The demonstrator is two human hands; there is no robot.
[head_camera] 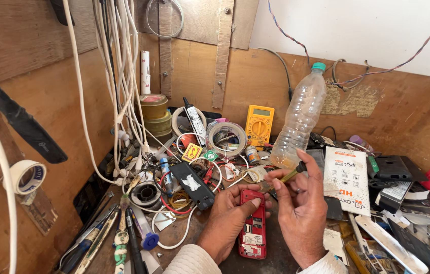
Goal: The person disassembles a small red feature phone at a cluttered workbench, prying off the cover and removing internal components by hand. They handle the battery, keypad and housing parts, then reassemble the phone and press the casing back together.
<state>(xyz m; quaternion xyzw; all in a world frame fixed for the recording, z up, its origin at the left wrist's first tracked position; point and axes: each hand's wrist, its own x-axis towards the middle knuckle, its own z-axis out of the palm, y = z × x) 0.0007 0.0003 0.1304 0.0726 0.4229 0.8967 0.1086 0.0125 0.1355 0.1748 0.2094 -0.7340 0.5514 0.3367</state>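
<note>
My left hand [227,220] holds a red mobile phone [253,229] with its back cover off, thumb pressed on its upper end. My right hand [301,210] grips a small screwdriver [292,174] with a yellow-green shaft and black top, its tip pointing down toward the top of the phone. Both hands are over the middle of a cluttered wooden workbench.
An empty plastic bottle [300,119] stands just behind my right hand. A yellow multimeter [259,125], tape rolls [225,136], a black charger block [192,185], white cables [118,86], hand tools [123,233] at left, and a white packet [347,180] and phone parts [402,203] at right crowd the bench.
</note>
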